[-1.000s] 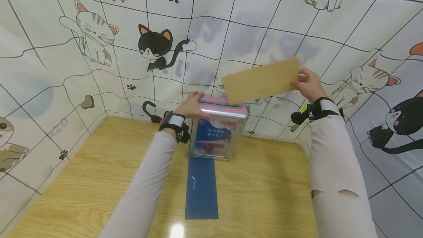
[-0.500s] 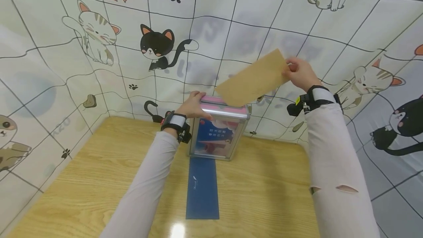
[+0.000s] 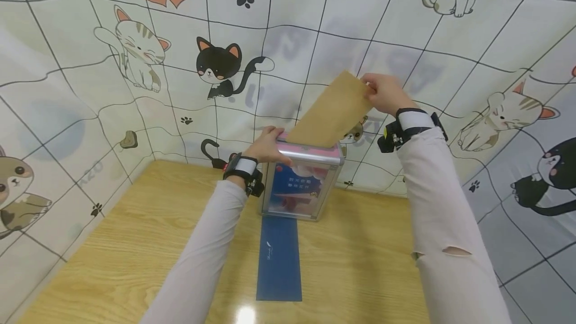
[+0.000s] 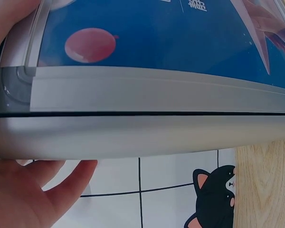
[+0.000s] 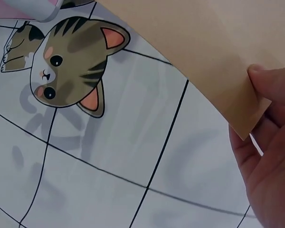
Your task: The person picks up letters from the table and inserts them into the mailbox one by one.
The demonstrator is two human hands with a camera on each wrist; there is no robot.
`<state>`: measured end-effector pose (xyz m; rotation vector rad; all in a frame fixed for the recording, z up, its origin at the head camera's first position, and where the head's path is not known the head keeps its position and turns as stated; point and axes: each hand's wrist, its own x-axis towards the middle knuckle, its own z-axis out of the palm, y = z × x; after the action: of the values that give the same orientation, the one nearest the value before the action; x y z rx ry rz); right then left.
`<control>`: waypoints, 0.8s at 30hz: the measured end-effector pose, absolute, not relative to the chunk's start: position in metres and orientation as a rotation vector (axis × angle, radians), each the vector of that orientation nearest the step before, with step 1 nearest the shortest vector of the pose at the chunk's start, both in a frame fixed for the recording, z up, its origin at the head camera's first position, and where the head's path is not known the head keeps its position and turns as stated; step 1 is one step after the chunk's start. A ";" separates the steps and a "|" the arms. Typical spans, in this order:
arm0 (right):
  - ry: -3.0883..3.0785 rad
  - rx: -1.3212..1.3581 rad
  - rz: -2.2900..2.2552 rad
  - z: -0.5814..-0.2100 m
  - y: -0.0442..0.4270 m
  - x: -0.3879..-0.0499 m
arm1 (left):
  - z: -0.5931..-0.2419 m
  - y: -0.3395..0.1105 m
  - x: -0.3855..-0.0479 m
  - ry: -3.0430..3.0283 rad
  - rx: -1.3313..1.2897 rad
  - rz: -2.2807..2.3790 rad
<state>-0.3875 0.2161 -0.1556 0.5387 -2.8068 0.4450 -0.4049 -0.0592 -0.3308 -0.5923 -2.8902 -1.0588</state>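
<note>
A brown paper envelope (image 3: 333, 109) slants up from the pink top of a metal-framed box (image 3: 299, 189) with a clear front and a blue printed sheet. Its lower edge meets the slot area; how deep it goes in I cannot tell. My right hand (image 3: 387, 93) pinches the envelope near its upper right corner, the thumb (image 5: 270, 80) on one face in the right wrist view. With my left hand (image 3: 266, 148) I grip the box's upper left end, thumb on the front side and fingers (image 4: 71, 183) behind it.
A dark blue envelope (image 3: 279, 264) with a small white mark lies on the wooden table (image 3: 171, 234), its far end at the box's foot. A cat-printed cloth (image 3: 288, 49) hangs behind the box and at both sides.
The right hand has moved left, and the envelope has turned from nearly level to a steep slant, its lower edge now at the box top. The left hand keeps its grip.
</note>
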 end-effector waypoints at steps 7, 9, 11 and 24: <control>-2.877 0.611 0.330 -0.158 0.188 -0.395 | -0.333 -0.059 -0.409 -2.893 -0.594 -1.046; -2.905 0.620 0.318 -0.161 0.181 -0.397 | -0.334 -0.059 -0.409 -2.895 -0.592 -1.053; -2.935 0.630 0.321 -0.164 0.175 -0.398 | -0.334 -0.059 -0.409 -2.898 -0.587 -1.049; -3.188 0.689 0.277 -0.178 0.184 -0.394 | -0.331 -0.058 -0.404 -2.909 -0.575 -1.040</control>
<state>-0.3945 0.1840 -0.1784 0.6891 -3.1883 0.2767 -0.4043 -0.0579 -0.3315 -0.5745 -2.9090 -1.0399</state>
